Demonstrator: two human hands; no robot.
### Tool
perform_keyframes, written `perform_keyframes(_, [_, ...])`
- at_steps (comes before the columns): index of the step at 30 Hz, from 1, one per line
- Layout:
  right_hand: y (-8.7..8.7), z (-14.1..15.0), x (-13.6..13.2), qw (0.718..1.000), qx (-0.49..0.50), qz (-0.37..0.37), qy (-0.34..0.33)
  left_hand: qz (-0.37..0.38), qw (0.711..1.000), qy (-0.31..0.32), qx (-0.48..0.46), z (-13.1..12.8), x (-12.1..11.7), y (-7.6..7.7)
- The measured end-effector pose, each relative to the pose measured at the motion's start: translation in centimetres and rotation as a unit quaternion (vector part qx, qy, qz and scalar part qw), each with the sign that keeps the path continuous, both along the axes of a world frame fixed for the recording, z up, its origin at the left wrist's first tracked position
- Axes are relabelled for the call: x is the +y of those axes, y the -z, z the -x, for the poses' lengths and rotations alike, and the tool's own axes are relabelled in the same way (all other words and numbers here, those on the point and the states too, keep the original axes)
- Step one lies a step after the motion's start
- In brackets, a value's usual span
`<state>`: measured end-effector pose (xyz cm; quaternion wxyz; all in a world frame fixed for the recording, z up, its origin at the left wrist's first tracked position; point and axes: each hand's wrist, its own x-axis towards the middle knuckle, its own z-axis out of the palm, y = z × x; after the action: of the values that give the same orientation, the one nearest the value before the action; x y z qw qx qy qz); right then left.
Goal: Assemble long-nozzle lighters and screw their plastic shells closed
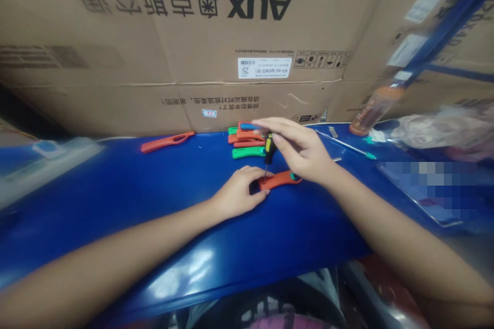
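My left hand (240, 193) pinches the near end of an orange plastic handle-shaped piece (283, 180) and steadies it on the blue tabletop. In my right hand (303, 149) is a screwdriver (269, 149) with a black and yellow grip, held upright. Its thin shaft points down, and the tip meets the orange piece beside my left fingers; the exact contact spot is too small to make out. Just behind lies a small pile of similar red pieces (247, 136) and a green piece (247, 152). A blue object (249, 126) shows at my right fingertips; whether I touch it is unclear.
A lone red handle piece (168, 141) lies further left. Large cardboard boxes (200, 51) wall off the table's back. To the right are a pen (355, 150), an orange drink bottle (376, 110), crumpled plastic bags (432, 131) and a flat blue packet (417, 193). Clear plastic (50, 164) lies left.
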<state>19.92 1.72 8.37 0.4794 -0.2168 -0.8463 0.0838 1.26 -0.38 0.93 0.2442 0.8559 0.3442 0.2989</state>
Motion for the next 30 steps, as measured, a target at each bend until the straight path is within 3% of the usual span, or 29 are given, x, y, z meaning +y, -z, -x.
perform_keyframes(2, [-0.2, 0.1, 0.0, 1.0, 0.004, 0.025, -0.01, 0.001, 1.0, 0.002, 0.003, 0.0, 0.0, 0.0])
perform_keyframes(6, [-0.5, -0.1, 0.1, 0.997, -0.014, -0.054, 0.045, -0.005, 1.0, -0.002, 0.002, 0.0, 0.0, 0.1])
perform_keyframes(11, [-1.7, -0.5, -0.3, 0.99, -0.103, 0.069, -0.061, -0.003, 1.0, 0.001, 0.006, 0.1, 0.1, 0.3])
perform_keyframes(17, [-1.1, -0.3, -0.5, 0.996, -0.077, -0.026, 0.038, -0.01, 1.0, -0.006, 0.003, 0.0, 0.1, 0.3])
perform_keyframes(21, [-0.3, 0.0, -0.8, 0.994, -0.072, 0.076, -0.015, -0.007, 1.0, 0.001, -0.003, 0.0, 0.0, 0.2])
perform_keyframes(26, [-0.4, 0.1, -1.2, 0.997, -0.071, 0.012, 0.04, -0.006, 1.0, -0.002, 0.001, 0.1, 0.0, 0.1])
perform_keyframes(30, [-1.1, -0.4, -1.5, 0.991, -0.109, 0.072, -0.011, -0.005, 1.0, 0.002, -0.004, 0.0, 0.0, 0.0])
